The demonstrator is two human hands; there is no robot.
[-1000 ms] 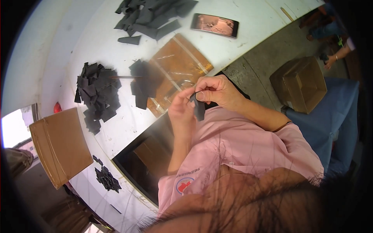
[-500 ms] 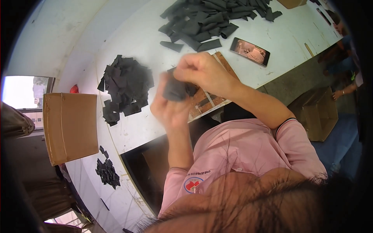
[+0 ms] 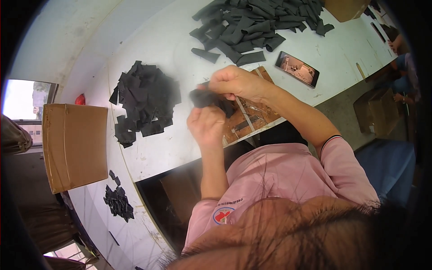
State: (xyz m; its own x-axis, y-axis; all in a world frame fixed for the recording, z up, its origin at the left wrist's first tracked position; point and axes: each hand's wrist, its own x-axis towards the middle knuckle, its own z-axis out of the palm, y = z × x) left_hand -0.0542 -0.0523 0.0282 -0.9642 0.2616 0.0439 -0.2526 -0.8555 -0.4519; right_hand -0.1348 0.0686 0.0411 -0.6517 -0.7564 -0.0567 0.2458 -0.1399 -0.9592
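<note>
**Two hands on one black fabric piece**

Both hands meet above the white table. The left hand and right hand have their fingers clamped on a black fabric piece, held in the air over a brown cardboard sheet. A heap of flat black pieces lies to the left; a pile of rolled black pieces and a phone lie farther off.

Both hands, left hand and right hand, pinch a black fabric piece above the white table. A pile of black pieces lies just left.
</note>
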